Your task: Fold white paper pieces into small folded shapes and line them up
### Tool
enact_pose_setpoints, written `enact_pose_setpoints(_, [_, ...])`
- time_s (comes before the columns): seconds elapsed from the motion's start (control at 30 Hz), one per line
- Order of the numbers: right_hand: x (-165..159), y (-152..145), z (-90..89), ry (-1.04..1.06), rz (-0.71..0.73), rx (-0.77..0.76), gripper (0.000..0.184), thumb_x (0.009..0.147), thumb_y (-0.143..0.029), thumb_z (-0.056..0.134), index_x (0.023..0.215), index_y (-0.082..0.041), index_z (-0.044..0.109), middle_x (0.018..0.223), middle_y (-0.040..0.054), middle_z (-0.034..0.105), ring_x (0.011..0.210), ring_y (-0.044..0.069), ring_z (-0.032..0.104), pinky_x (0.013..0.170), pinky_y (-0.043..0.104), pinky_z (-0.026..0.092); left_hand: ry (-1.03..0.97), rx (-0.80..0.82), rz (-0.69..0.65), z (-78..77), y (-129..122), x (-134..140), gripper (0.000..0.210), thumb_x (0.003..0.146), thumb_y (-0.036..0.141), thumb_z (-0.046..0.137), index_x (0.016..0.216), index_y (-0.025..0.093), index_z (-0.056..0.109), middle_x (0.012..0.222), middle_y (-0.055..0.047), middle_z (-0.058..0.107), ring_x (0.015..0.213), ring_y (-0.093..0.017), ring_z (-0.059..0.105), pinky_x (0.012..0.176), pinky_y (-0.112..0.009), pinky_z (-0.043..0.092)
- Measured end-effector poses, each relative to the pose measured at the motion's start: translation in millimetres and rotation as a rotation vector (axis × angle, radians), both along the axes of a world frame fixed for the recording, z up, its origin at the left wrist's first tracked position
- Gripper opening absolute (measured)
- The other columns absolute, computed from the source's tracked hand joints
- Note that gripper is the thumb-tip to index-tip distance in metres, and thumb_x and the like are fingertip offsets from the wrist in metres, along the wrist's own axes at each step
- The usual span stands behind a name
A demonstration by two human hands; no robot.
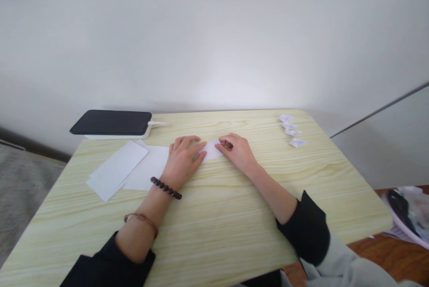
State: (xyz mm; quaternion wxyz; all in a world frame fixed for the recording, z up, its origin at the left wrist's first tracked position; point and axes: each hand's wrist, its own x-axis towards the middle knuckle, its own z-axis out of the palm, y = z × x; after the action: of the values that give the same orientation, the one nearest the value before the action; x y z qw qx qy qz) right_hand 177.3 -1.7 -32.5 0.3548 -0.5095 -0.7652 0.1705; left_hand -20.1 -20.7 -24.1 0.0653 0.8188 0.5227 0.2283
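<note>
A small white piece of paper (pixel 212 150) lies between my two hands on the wooden table. My left hand (pixel 183 158), with a dark bead bracelet at the wrist, has thumb and forefinger closed on the paper's left end. At the right end, the thumb and forefinger of my right hand (pixel 236 152) pinch its edge, the other fingers curled in. Loose white paper sheets (pixel 118 170) overlap to the left of my left hand, which partly covers one of them. Several small folded paper pieces (pixel 297 142) stand in a row at the back right.
A black phone (pixel 112 122) rests on a white box at the back left, with a white cable (pixel 158 123) plugged into it. The table (pixel 208 233) meets a white wall (pixel 214 36) behind. A pink basket (pixel 398 226) with things inside stands on the floor at the right.
</note>
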Motion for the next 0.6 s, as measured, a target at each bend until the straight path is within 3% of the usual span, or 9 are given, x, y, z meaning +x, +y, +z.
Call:
enact_pose_setpoints(0.4, [7.7,5.1,-2.8,-0.113,0.257,0.178,0.021,0.089,-0.023,0.055,0.096,-0.024,0.074,0.09,0.0063,0.066,0.085,0.016,0.06,0.078,0.029,0.048,0.014,0.046,-0.088,-0.7,0.4,-1.4,0.033,0.089,0.032,0.049,0.117,0.02,0.063,0.105,-0.009,0.057,0.098,-0.024,0.05,0.088,-0.041,0.044])
enact_pose_setpoints(0.6, [4.9,4.1,-0.5,0.007,0.195,0.128,0.016,0.086,-0.026,0.06,0.089,-0.024,0.075,0.087,0.005,0.07,0.081,0.016,0.063,0.075,0.028,0.05,0.066,0.057,-0.089,4.0,-2.8,1.1,0.032,0.09,0.031,0.048,0.116,0.021,0.062,0.103,-0.009,0.057,0.093,-0.023,0.05,0.086,-0.04,0.046])
